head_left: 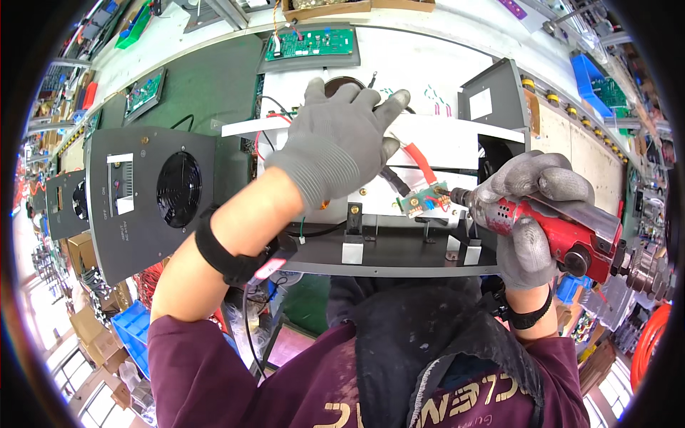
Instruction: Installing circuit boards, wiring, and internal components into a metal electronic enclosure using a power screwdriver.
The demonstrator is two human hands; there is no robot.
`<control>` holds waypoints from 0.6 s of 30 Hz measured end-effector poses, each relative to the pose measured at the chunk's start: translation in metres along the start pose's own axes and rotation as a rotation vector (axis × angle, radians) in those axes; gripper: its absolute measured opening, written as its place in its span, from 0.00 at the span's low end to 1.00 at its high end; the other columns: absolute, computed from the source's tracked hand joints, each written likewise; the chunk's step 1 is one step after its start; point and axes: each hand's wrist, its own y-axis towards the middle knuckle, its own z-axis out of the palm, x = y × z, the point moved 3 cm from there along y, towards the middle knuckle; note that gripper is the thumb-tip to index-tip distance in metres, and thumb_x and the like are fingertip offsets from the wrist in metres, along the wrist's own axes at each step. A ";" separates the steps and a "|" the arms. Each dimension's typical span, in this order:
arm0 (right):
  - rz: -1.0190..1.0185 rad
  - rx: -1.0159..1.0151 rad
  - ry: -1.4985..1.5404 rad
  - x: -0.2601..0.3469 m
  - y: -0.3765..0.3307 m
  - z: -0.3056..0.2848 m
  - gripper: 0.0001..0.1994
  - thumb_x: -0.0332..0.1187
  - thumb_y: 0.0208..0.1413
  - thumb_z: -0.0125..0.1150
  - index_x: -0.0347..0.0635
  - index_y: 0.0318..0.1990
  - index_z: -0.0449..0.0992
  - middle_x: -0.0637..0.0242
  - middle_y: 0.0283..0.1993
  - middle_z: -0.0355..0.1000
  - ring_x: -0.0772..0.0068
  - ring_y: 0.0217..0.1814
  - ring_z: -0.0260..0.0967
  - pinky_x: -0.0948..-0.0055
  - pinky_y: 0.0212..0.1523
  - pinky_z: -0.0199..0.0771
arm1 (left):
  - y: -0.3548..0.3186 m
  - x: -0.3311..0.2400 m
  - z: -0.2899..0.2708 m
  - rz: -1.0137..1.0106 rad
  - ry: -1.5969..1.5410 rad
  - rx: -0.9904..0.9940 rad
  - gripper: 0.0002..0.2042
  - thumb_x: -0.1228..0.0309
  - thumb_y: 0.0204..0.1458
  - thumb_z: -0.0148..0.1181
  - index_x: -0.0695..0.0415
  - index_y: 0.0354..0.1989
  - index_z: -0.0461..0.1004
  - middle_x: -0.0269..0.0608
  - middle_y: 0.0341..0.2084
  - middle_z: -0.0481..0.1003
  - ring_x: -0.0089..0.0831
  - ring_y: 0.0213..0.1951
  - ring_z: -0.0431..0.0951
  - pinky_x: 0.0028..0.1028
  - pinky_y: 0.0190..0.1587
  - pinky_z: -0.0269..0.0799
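My right hand (536, 192), in a grey glove, grips a red power screwdriver (549, 232) lying nearly level. Its bit points left and meets the edge of a small green circuit board (426, 200) inside the open dark metal case (399, 269). A thick red-sleeved cable (419, 162) and a black-sleeved cable (394, 180) run to that board. My left hand (341, 135), gloved too, reaches over the case with its fingers spread. Its fingertips lie by a dark round part (344, 85), mostly covered by the hand; I cannot tell whether they touch it.
A larger green circuit board (314, 44) stands at the case's far side. To the left is another dark case with a fan (179, 189). A dark side panel (492, 96) rises at the right. Blue bins (591, 85) and a rail with yellow rollers (564, 107) lie beyond it.
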 end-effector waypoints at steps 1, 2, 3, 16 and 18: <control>-0.009 -0.025 0.019 0.000 0.000 0.001 0.20 0.26 0.48 0.62 0.46 0.48 0.62 0.54 0.42 0.66 0.63 0.42 0.70 0.63 0.44 0.76 | 0.000 -0.005 -0.001 -0.049 0.135 -0.098 0.25 0.58 0.56 0.50 0.45 0.62 0.60 0.38 0.45 0.70 0.34 0.53 0.67 0.44 0.59 0.57; 0.015 -0.021 0.014 -0.001 0.001 0.003 0.20 0.26 0.48 0.61 0.45 0.47 0.62 0.54 0.42 0.66 0.63 0.42 0.70 0.63 0.44 0.76 | 0.000 -0.010 -0.001 -0.041 0.175 -0.161 0.24 0.61 0.54 0.50 0.47 0.61 0.60 0.36 0.42 0.70 0.32 0.49 0.69 0.45 0.56 0.58; -0.013 -0.032 -0.010 -0.003 0.002 0.005 0.19 0.30 0.48 0.62 0.45 0.47 0.63 0.57 0.39 0.63 0.64 0.40 0.68 0.64 0.40 0.75 | 0.003 -0.016 0.001 -0.037 0.182 -0.166 0.24 0.61 0.54 0.50 0.47 0.61 0.60 0.36 0.42 0.70 0.32 0.49 0.69 0.45 0.56 0.58; -0.144 0.270 -0.217 0.000 0.025 0.015 0.18 0.32 0.49 0.61 0.39 0.45 0.62 0.55 0.37 0.63 0.65 0.37 0.66 0.67 0.36 0.74 | 0.017 -0.015 -0.001 0.126 -0.088 0.008 0.28 0.60 0.48 0.61 0.36 0.60 0.63 0.40 0.52 0.66 0.36 0.53 0.69 0.34 0.48 0.67; -0.013 0.241 -0.079 -0.005 0.027 0.018 0.17 0.31 0.49 0.60 0.39 0.44 0.62 0.56 0.36 0.63 0.66 0.35 0.65 0.68 0.35 0.74 | 0.016 -0.012 -0.003 0.252 -0.137 0.088 0.23 0.57 0.46 0.62 0.37 0.54 0.71 0.41 0.56 0.64 0.36 0.57 0.66 0.35 0.54 0.66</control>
